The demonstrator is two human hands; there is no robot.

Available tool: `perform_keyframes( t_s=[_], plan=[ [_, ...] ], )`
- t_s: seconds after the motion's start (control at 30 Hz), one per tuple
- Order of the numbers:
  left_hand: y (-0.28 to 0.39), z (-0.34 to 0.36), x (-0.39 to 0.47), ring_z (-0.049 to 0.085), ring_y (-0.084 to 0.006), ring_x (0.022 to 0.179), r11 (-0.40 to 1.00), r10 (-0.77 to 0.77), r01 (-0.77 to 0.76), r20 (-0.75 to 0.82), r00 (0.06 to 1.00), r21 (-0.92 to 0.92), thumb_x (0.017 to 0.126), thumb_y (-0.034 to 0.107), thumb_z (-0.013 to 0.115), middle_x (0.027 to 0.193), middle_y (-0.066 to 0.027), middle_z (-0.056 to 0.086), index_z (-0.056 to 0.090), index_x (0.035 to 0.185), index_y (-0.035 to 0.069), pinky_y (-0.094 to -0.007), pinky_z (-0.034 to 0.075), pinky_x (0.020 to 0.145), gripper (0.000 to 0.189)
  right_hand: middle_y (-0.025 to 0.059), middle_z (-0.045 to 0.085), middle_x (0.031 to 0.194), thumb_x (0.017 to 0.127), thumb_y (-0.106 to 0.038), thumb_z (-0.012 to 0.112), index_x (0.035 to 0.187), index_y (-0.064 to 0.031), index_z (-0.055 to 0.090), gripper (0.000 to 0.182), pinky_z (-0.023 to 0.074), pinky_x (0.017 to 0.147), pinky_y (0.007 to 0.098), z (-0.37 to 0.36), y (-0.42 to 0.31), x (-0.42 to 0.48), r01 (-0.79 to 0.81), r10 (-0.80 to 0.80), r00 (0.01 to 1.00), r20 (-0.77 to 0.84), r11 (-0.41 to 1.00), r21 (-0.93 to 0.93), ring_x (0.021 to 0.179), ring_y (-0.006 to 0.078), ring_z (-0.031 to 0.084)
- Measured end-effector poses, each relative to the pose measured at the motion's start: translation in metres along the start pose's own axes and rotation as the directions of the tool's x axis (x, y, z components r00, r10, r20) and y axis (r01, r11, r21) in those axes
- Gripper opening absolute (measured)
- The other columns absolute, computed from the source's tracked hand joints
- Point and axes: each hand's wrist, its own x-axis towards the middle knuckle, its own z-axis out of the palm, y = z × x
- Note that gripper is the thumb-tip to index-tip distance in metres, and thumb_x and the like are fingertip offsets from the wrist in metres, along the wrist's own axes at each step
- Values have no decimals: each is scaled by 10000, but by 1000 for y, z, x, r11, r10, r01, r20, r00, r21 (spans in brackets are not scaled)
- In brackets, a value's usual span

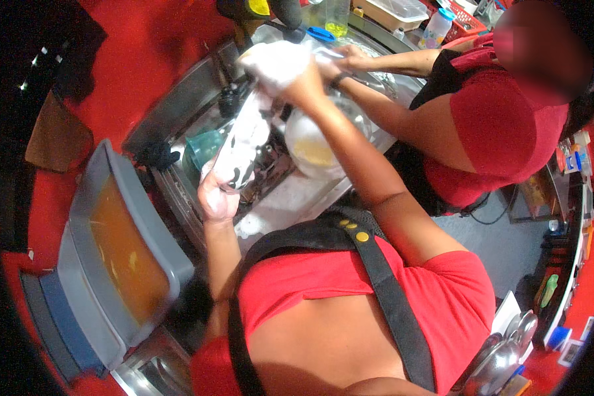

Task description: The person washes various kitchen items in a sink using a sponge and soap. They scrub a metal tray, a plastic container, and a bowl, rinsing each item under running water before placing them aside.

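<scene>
Above a metal sink, my left hand (pixel 219 195) grips the lower end of a long object covered in white suds (pixel 245 141); the foam hides what kind of thing it is. My right hand (pixel 302 81) is at its upper end, pressed on a foamy white mass (pixel 277 62), perhaps a sponge or cloth. A green translucent plastic container (pixel 200 148) lies in the sink left of the object. Beneath my right forearm sits a round, clear bowl (pixel 309 143) with something yellowish in it.
A co-worker in a red shirt (pixel 495 123) stands close at the right, hands (pixel 351 62) near mine over the sink. Stacked grey plastic tubs (pixel 173 247) stand at the left. A lidded container (pixel 396 15) and a blue-capped bottle (pixel 436 29) are behind the sink.
</scene>
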Motion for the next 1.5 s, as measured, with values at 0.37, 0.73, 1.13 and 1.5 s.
perform_keyframes(
  t_s=[0.37, 0.73, 1.13, 1.5],
  plan=[
    [-13, 7, 17, 551, -262, 851, 893, -68, 50, -24, 997, -446, 688, 278, 513, 1000, -96, 581, 465, 1175, 46, -450, 422, 647, 541, 115, 606, 882, 815, -178, 565, 958, -12, 593, 221, 449, 708, 306, 15, -21, -46, -606, 840, 536, 88, 310, 732, 801, 204, 579],
    [-18, 48, 36, 539, -222, 997, 909, -33, -90, -285, 958, -406, 911, 428, 320, 1101, -82, 561, 484, 1150, 33, -356, 422, 871, 490, 73, 630, 835, 665, -251, 661, 820, -118, 647, 205, 480, 706, 362, -11, -88, -44, -271, 365, 929, -55, 777, 568, 804, 274, 597],
    [-16, -28, 45, 599, -222, 676, 922, -134, 39, -224, 965, -384, 863, 354, 381, 944, -143, 608, 507, 1110, 5, -342, 511, 579, 446, 125, 592, 965, 668, -320, 652, 889, -76, 628, 330, 418, 838, 407, -2, -105, -74, -12, -48, 996, 74, 759, 651, 929, 305, 550],
    [-33, -19, 51, 551, -263, 954, 839, -84, 129, 109, 990, -528, 807, 311, 450, 1038, -114, 582, 520, 1094, 37, -426, 450, 739, 403, 70, 597, 736, 750, -189, 599, 799, -120, 629, 90, 421, 643, 388, 23, -66, -85, -665, 686, 727, 4, 704, 249, 689, 272, 541]
  ],
)
